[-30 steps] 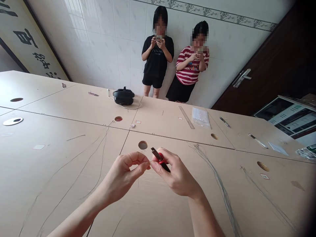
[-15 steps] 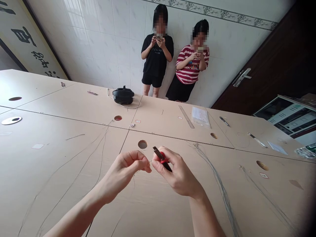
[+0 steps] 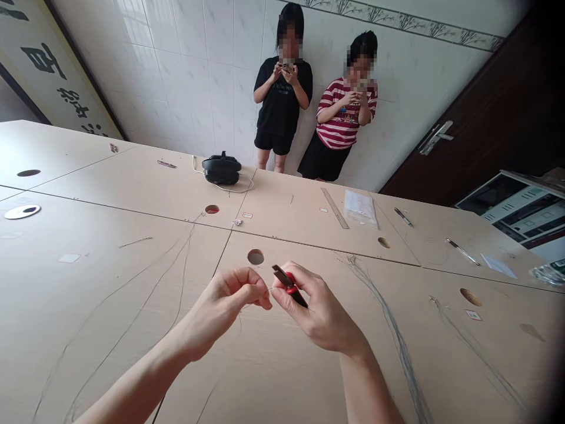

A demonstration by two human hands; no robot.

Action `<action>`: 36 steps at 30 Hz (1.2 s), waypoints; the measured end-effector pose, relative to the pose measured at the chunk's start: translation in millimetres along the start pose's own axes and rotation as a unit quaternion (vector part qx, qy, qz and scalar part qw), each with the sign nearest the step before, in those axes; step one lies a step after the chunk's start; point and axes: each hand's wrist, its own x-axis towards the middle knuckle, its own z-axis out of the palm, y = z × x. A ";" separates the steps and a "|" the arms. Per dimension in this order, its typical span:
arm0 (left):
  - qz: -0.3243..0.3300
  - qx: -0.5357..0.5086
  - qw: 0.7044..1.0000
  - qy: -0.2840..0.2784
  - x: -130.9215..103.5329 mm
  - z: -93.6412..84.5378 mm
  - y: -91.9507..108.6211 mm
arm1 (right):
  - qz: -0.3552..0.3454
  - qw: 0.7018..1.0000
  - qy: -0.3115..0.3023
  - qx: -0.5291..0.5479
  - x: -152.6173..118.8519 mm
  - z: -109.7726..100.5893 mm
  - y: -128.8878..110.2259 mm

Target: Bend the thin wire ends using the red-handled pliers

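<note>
Near the middle of the table (image 3: 247,377), my left hand (image 3: 241,297) pinches a thin wire (image 3: 248,306) between thumb and fingers. My right hand (image 3: 315,306) is closed around red and black pliers (image 3: 291,287), whose metal jaws point up and to the left. Its thumb and fingertip meet close to my left fingertips, where the thin wire spans the small gap. A bundle of grey wires (image 3: 399,341) lies to the right of my right hand. Several loose wires (image 3: 132,318) curve across the table on the left.
A black case (image 3: 221,168) with a white cable stands at the far edge. Behind lie a ruler (image 3: 334,208), a plastic bag (image 3: 361,208) and pens (image 3: 462,251). Round holes (image 3: 255,257) pierce the tabletop. Two people (image 3: 285,100) stand by the wall holding phones.
The view has shifted very slightly. Both hands keep nearly the same pose, with the pliers still in my right hand and tilted a little differently.
</note>
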 end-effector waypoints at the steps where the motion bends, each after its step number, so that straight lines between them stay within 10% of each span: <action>1: 0.002 -0.001 1.000 -0.002 0.0 0.1 -0.2 | 0.000 1.000 0.000 0.001 0.0 0.1 -0.2; 36: 0.030 -0.010 0.999 -0.003 1.7 -2.0 -5.7 | -0.008 1.000 0.009 0.006 1.7 -0.6 1.9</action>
